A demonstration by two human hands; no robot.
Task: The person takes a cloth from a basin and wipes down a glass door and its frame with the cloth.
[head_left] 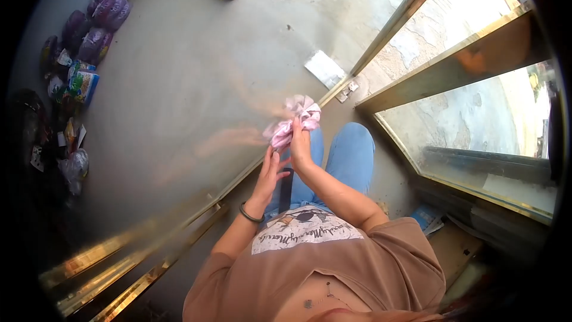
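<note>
A crumpled pink cloth (297, 120) is bunched up in front of my knees. My right hand (300, 146) grips it, fingers pressed into the folds. Just below and to the left is my left hand (268, 177), with a dark bangle at its wrist. Its fingers are stretched and apart, the tips close to the cloth's lower edge; I cannot tell if they touch it. The cloth is right beside a glass pane (196, 125), in which faint, blurred reflections of arms and cloth show. A dark strap (286, 189) hangs below my hands.
Gold-coloured metal frame rails (113, 262) run along the lower left. A framed glass door (471, 125) stands open at the right. Purple bundles (95, 36) and packets line the wall at the left. A white flat piece (325, 70) lies by the frame.
</note>
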